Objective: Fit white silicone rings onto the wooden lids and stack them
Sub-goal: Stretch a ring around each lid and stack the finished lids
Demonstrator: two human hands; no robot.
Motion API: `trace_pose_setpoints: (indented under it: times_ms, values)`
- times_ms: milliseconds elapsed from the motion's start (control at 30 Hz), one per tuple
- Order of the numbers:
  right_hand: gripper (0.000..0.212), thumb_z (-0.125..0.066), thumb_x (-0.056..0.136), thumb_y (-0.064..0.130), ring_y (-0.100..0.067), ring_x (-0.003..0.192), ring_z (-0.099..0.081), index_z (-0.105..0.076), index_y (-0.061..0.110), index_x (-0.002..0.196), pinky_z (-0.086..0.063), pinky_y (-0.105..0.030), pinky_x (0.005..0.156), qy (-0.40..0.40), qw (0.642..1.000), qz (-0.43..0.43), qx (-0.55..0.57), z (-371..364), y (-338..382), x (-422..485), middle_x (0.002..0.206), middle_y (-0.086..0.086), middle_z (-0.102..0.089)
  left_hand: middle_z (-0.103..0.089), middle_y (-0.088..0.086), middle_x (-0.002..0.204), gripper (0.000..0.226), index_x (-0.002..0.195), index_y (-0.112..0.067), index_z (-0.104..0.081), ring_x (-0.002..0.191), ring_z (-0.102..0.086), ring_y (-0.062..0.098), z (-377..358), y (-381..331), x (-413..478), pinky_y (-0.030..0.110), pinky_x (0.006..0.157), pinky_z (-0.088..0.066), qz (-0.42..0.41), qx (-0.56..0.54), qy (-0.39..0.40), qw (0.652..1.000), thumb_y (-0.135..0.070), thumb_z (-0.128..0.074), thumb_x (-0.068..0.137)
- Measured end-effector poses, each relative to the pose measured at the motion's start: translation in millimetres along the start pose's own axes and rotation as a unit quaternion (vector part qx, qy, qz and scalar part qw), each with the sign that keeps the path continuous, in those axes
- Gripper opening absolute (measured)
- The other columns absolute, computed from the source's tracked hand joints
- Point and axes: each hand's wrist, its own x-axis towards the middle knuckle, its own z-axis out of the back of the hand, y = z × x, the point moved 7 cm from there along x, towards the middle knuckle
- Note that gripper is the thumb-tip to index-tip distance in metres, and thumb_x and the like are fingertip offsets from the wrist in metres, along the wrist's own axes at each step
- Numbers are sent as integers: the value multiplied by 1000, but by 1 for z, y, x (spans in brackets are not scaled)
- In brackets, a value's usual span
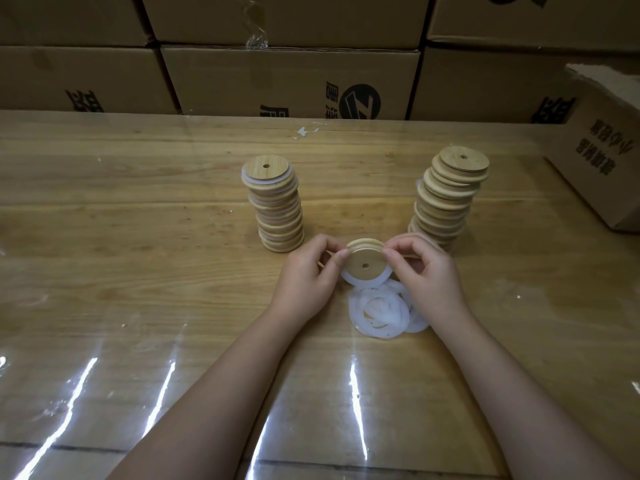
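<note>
Wooden lid (365,264) pinched between both hands' fingers (341,255).

- Your right hand (426,271) covers the foot of the right stack (446,202).
- Your fingertips (389,252) hide the ring's (367,283) top edge on the lid (365,263).
- That open carton (602,161) runs off the right edge.

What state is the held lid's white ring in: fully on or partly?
Cannot tell fully: white ring wraps the lower edge of the lid; left hand and right hand pinch the top, hiding it.
</note>
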Motion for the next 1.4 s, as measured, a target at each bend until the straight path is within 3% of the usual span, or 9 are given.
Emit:
trace_pose_setpoints:
  times_ms: [233, 333, 400, 600, 700, 1067, 1400]
  values:
    - [7, -64, 85, 5, -4, 84, -60, -65, 11, 81, -48, -14, 74, -1, 1000, 10, 4, 1, -1, -1, 87, 3, -63, -60, -16, 76, 5, 86, -21, -60, 66, -54, 3, 0, 1, 0, 17, 60, -42, -9, 6, 1, 1000, -18, -60, 91]
    - [8, -65, 84, 2, -5, 83, -59, -65, 9, 80, -47, -13, 73, -6, 999, 36, -2, 0, 2, -2, 86, 1, -62, -60, -16, 78, 2, 92, -24, -57, 62, -54, 6, -2, 1, 0, 24, 59, -44, -4, 4, 8, 1000, -22, -57, 90]
    - [9, -65, 83, 1, -6, 84, -60, -65, 8, 80, -46, -13, 72, -4, 999, 49, 1, -3, 5, -2, 86, 0, -62, -60, -17, 84, 13, 100, -25, -56, 56, -49, 7, -2, 0, -1, 24, 56, -43, -5, 3, 7, 1000, -25, -54, 88]
    - [10, -66, 83, -1, -5, 85, -59, -64, 10, 82, -46, -12, 73, 13, 997, 73, 11, -8, 9, -4, 88, -1, -61, -53, -13, 80, 28, 112, -13, -65, 61, -44, 2, -3, -14, -1, 13, 63, -36, -67, 44, 18, 997, -26, -58, 88]
    - [9, -66, 83, 0, -6, 85, -60, -65, 10, 82, -49, -16, 74, 14, 997, 75, 8, -8, 8, -4, 88, 0, -61, -59, -3, 83, 27, 111, -12, -66, 64, -45, 5, -3, -13, -1, 14, 64, -37, -70, 39, 25, 996, -25, -58, 88]
    - [12, -66, 83, 1, -3, 84, -60, -65, 13, 81, -45, -10, 72, 18, 998, 61, -1, -6, 8, -3, 87, 3, -62, -64, -2, 95, 22, 111, -13, -66, 63, -51, 9, -1, -6, 0, 25, 61, -46, -20, -8, 30, 999, -18, -61, 90]
    - [7, -66, 82, 0, -5, 84, -60, -66, 7, 81, -46, -11, 72, 20, 998, 53, -32, -7, 5, -3, 86, 1, -63, -65, -3, 84, 16, 100, -30, -63, 46, -47, 2, -2, 5, 3, 15, 48, -38, 57, -92, 40, 993, -17, -60, 91]
